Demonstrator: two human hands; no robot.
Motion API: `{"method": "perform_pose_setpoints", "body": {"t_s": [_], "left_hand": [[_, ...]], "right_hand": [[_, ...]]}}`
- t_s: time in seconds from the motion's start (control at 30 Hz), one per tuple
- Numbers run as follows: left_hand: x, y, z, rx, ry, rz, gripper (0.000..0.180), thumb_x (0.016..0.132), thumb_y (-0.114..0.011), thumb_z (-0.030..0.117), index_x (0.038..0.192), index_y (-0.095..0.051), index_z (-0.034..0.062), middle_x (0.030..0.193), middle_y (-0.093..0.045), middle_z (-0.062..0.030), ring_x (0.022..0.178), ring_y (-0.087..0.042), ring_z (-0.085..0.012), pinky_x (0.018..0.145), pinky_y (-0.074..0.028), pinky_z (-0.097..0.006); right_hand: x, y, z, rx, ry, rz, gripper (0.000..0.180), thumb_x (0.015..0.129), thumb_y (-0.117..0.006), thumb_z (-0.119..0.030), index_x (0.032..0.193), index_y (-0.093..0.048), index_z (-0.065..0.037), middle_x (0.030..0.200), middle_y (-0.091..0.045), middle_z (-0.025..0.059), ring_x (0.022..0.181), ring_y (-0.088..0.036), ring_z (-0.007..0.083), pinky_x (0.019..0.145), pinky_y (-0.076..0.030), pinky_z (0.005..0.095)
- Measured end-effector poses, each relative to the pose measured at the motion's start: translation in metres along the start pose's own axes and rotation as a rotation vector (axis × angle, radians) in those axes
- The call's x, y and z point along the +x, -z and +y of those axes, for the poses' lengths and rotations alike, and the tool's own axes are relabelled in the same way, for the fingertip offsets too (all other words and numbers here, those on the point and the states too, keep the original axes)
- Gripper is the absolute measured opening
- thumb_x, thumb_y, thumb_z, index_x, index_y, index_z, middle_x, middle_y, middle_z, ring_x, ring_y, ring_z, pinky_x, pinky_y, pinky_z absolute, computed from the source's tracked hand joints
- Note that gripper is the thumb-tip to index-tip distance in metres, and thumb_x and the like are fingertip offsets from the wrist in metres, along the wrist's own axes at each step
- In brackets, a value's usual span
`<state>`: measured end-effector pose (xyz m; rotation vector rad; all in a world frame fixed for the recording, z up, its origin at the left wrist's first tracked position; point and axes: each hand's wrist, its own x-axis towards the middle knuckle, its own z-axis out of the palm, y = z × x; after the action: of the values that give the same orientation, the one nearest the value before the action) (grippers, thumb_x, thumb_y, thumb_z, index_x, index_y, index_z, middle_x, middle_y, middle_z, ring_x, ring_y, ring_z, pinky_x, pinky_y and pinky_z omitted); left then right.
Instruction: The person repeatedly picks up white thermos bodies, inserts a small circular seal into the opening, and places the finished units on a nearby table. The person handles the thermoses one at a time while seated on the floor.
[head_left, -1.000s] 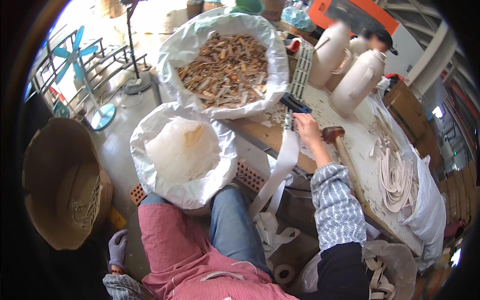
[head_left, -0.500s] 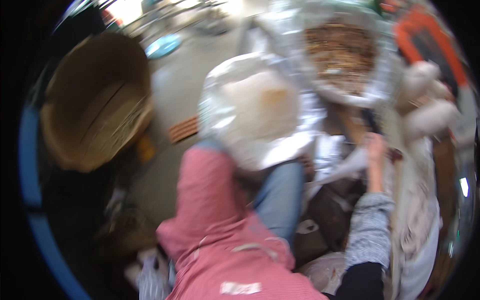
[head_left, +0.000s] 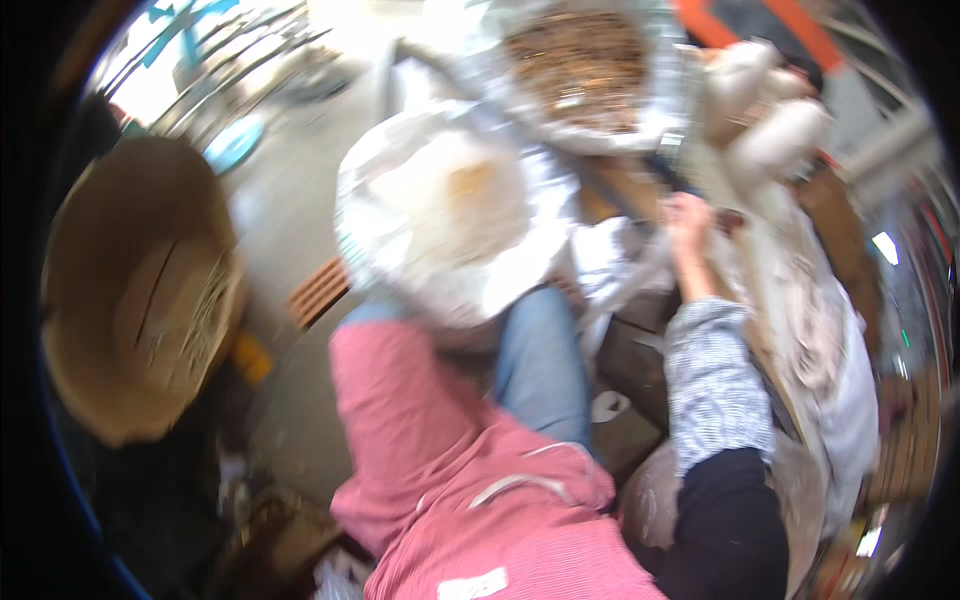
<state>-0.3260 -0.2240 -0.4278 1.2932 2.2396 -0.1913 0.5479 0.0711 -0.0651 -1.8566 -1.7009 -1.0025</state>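
Viewpoint swings right over the last half second: bin, sacks and bench all slide left in view, and the gloved left hand, visible a second ago, is gone. Right hand point(head_left: 688, 222) is at the left edge of the bench point(head_left: 712, 175), fingers bunched at the near end of a dark blue tool point(head_left: 668, 172); motion blur, can't tell if they're clamped on it or just touching. White strip point(head_left: 640, 275) runs from beside that hand over the bench's left edge, sagging toward the floor. Risk, my read: strip can snag on that edge or the sack rim if pulled sideways, dragging whatever it's attached to. Mallet point(head_left: 732, 220) lies just right of the hand; a wide elbow or wrist swing could knock it. White sack point(head_left: 355, 190) is right against the knees, so a leg shift could tip it. Head motion with the hand at the tool is another likely cause of a slip. Clearance: tight between sack and bench edge, more so toward the far sack point(head_left: 560, 138) of brown pieces. Jugs point(head_left: 780, 145) limit reach up-right; pale coils point(head_left: 815, 340) crowd the bench's right edge. Widest gap: grey floor point(head_left: 295, 195) between brown bin point(head_left: 100, 250) and white sack.
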Motion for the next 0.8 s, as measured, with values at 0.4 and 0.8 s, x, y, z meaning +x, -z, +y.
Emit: {"method": "perform_pose_setpoints", "body": {"t_s": [0.4, 0.8], "left_hand": [[-0.084, 0.29, 0.198, 0.285, -0.544, 0.274, 0.027, 0.069, -0.075, 0.034, 0.083, -0.063, 0.015, 0.093, -0.06, -0.0087, 0.084, -0.058, -0.0296, 0.071, -0.045, -0.042], [-0.243, 0.293, 0.497, -0.162, -2.273, -0.067, 0.028, 0.078, -0.059, 0.021, 0.102, -0.06, 0.0087, 0.106, -0.06, -0.0061, 0.094, -0.058, -0.0235, 0.084, -0.051, -0.036]], "right_hand": [[0.021, -0.045, 0.034, 0.224, -0.171, -0.058, 0.082, 0.077, -0.072, -0.025, 0.147, -0.031, -0.018, 0.144, -0.041, 0.0129, 0.131, -0.041, 0.0365, 0.106, -0.037, 0.0438], [-0.037, 0.103, -0.247, 1.74, -0.117, -1.064, 0.111, 0.077, -0.077, -0.046, 0.153, -0.003, -0.014, 0.153, -0.022, 0.0216, 0.136, -0.035, 0.0344, 0.106, -0.036, 0.0443]]}}
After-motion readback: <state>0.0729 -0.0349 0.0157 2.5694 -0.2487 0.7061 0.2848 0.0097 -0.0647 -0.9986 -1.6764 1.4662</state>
